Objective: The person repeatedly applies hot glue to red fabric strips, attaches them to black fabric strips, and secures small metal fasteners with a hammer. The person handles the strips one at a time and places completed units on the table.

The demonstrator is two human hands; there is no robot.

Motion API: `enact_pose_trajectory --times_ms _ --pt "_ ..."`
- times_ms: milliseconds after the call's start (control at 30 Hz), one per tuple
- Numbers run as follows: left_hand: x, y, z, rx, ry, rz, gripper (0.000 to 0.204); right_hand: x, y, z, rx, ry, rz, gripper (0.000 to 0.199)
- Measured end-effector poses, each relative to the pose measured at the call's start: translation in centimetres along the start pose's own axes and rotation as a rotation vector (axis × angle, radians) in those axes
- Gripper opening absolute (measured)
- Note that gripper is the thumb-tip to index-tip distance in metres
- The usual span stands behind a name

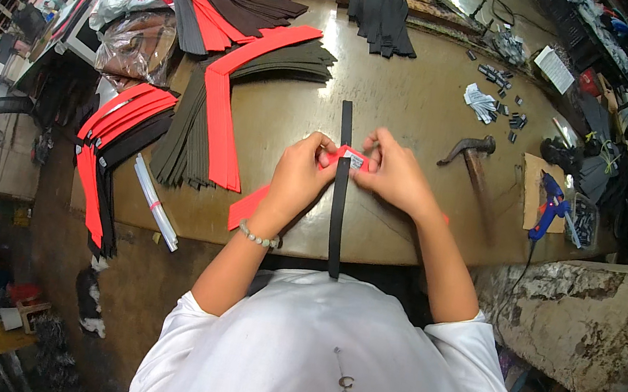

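Close to the near edge of the table, my left hand (299, 174) pinches a bent red strip (248, 207). My right hand (397, 174) is closed on the same strip, just right of its bend. A small white label (353, 158) lies on the red strip between my fingers. Across it runs a narrow black strap (336, 223), one end pointing away over the table and the other hanging past the near edge toward my shirt. My forearms hide much of the red strip's two arms.
Stacked red and dark bent strips (215, 126) spread at the left, beside white glue sticks (156, 202). Black straps (377, 4) lie at the back. A hammer (478, 167), white labels (479, 103), small dark pieces (495, 77) and a blue glue gun (549, 205) are at right.
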State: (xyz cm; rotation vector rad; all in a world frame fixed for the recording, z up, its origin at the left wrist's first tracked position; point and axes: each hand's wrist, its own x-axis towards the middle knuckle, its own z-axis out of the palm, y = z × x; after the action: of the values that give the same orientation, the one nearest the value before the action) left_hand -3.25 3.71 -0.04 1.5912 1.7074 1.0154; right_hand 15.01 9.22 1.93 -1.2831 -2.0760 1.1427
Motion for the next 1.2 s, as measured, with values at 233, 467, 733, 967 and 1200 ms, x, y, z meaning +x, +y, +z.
enact_pose_trajectory --times_ms 233,467,733,967,1200 --pt "-1.0 0.6 0.7 0.123 0.082 0.016 0.022 3.9 0.6 0.6 0.362 -0.084 -0.083 0.020" --pt "-1.6 0.9 0.7 0.257 0.081 0.169 0.022 7.5 2.2 0.6 0.144 -0.097 0.041 0.016" --pt "-2.9 0.7 0.0 0.341 0.049 0.229 0.027 6.0 1.4 0.6 0.249 0.395 -0.262 0.043" --pt "-3.7 0.1 -0.1 0.377 0.082 0.257 0.031 -5.7 1.3 2.8 -0.579 0.053 -0.578 0.048" --pt "-3.9 0.4 0.1 0.462 0.090 0.272 0.035 -6.2 1.8 3.6 -0.627 0.149 -0.562 0.043"
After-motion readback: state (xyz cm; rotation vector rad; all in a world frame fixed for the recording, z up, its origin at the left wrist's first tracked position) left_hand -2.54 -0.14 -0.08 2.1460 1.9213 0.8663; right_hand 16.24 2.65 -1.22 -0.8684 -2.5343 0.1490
